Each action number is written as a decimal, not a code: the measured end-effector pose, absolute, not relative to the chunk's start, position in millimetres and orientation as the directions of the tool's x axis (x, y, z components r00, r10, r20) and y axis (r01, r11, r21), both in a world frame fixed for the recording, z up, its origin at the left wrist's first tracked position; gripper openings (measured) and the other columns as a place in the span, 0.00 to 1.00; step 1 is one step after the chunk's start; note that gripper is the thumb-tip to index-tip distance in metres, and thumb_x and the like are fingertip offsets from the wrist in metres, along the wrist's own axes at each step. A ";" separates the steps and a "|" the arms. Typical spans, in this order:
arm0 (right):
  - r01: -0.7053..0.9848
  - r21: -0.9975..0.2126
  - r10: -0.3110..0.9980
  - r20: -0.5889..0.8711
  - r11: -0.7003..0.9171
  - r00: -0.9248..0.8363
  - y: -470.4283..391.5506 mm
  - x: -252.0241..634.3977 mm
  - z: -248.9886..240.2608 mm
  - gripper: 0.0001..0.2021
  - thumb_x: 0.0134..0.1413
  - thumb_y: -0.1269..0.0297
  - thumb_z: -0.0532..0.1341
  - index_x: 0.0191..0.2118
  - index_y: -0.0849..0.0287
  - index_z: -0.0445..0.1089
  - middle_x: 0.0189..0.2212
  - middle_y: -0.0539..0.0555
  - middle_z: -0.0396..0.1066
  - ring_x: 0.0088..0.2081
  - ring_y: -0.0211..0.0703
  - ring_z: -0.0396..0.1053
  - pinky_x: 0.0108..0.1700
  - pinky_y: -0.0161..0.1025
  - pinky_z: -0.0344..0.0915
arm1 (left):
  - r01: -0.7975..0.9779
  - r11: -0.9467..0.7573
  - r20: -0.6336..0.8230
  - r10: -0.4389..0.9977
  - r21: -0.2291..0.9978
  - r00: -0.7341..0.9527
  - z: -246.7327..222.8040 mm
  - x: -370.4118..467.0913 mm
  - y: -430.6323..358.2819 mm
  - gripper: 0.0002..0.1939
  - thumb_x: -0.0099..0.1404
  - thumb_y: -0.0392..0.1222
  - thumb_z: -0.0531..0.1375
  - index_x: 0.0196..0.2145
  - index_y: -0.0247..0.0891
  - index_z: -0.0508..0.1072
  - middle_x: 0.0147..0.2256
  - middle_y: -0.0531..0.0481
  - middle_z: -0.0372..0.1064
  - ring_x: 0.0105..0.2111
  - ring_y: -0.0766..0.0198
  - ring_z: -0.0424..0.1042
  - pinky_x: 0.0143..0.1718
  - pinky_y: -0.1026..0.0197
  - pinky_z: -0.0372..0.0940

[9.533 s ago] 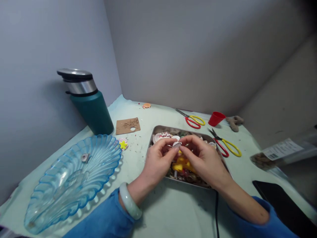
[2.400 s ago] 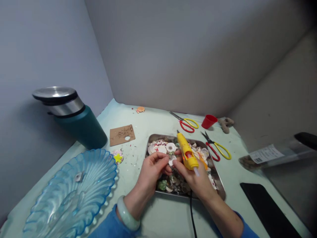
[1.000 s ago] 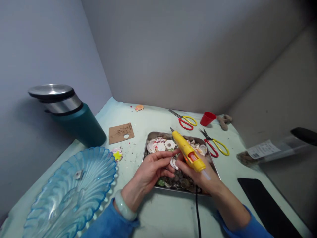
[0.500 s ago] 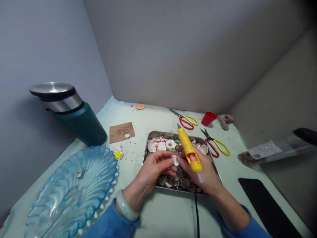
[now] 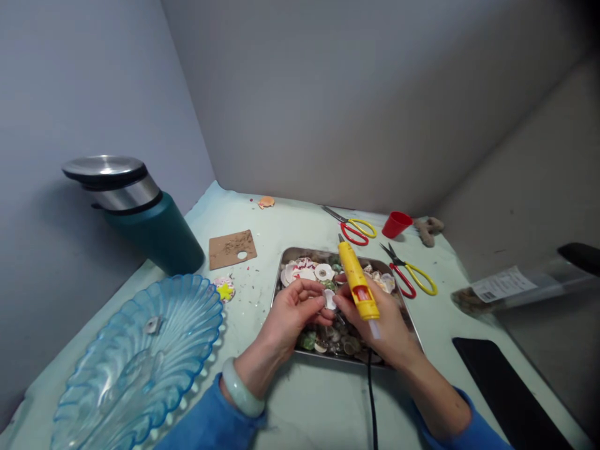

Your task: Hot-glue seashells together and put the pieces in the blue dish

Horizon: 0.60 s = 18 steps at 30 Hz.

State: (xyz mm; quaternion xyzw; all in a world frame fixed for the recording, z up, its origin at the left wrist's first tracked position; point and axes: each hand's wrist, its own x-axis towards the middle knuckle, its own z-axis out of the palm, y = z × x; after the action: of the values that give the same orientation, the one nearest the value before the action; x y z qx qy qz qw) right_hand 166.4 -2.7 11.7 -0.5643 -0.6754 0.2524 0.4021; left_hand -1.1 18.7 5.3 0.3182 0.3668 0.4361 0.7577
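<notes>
Above a metal tray (image 5: 323, 357) of shells, my left hand (image 5: 293, 315) pinches a small white piece (image 5: 329, 299) between thumb and fingers. My right hand (image 5: 382, 322) is wrapped round a yellow glue gun (image 5: 355, 275), its nozzle pointing up and away and a clear glue stick showing at its rear. The thumb and a finger of that same hand also touch the right side of the white piece. A black cord (image 5: 371, 394) runs down from under the right hand. White discs and many shells fill the tray; the hands hide part of them.
A blue scalloped glass dish (image 5: 187, 350) and a teal bottle (image 5: 159, 231) stand at left. Near them lie a brown card (image 5: 225, 253) and a yellow star piece (image 5: 225, 290). Two scissors (image 5: 357, 232) (image 5: 412, 275), a red cup (image 5: 396, 224) and a black strip (image 5: 501, 387) are at right.
The white piece has turned between my fingers, and the pink-red spot seen on it before no longer shows. The glue gun has tilted slightly. The view has shifted a little.
</notes>
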 end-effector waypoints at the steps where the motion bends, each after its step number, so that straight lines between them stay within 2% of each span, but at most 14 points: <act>1: 0.558 -0.795 0.965 0.259 0.237 -0.041 -2.7 165.9 11.5 0.11 0.57 0.59 0.61 0.43 0.58 0.65 0.32 0.52 0.71 0.33 0.44 0.69 0.32 0.37 0.64 | -0.425 0.402 -0.274 0.902 0.811 0.333 5.0 -0.5 18.6 0.18 0.48 0.40 0.71 0.33 0.34 0.69 0.23 0.55 0.70 0.23 0.67 0.73 0.26 0.66 0.70; 9: 0.571 -0.779 0.957 0.289 0.259 -0.039 -2.9 165.8 4.9 0.11 0.57 0.60 0.62 0.42 0.58 0.66 0.33 0.53 0.73 0.33 0.44 0.70 0.31 0.37 0.64 | -0.400 0.327 -0.227 0.934 0.856 0.276 6.3 2.9 17.7 0.19 0.50 0.47 0.70 0.32 0.33 0.69 0.22 0.53 0.71 0.23 0.66 0.74 0.28 0.64 0.70; 13: 0.564 -0.783 0.954 0.298 0.263 -0.030 -3.1 165.8 4.6 0.11 0.56 0.60 0.63 0.43 0.58 0.66 0.33 0.53 0.73 0.34 0.44 0.70 0.33 0.37 0.65 | -0.391 0.319 -0.224 0.937 0.863 0.269 7.6 3.4 16.9 0.20 0.47 0.45 0.72 0.30 0.34 0.68 0.22 0.53 0.72 0.23 0.67 0.73 0.28 0.64 0.70; 18: 0.559 -0.792 0.957 0.289 0.246 -0.013 -3.3 165.6 2.5 0.12 0.56 0.60 0.63 0.45 0.58 0.66 0.33 0.52 0.72 0.34 0.43 0.70 0.34 0.36 0.65 | -0.391 0.319 -0.230 0.938 0.864 0.258 6.0 3.8 17.4 0.17 0.49 0.42 0.70 0.31 0.33 0.68 0.22 0.52 0.72 0.22 0.66 0.73 0.28 0.64 0.70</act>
State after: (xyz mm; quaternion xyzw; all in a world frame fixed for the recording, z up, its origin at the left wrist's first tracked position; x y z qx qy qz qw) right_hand 165.6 -3.3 2.5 -0.5654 -0.6704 0.2390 0.4169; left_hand 3.8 17.4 6.0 0.3502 0.3911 0.4669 0.7116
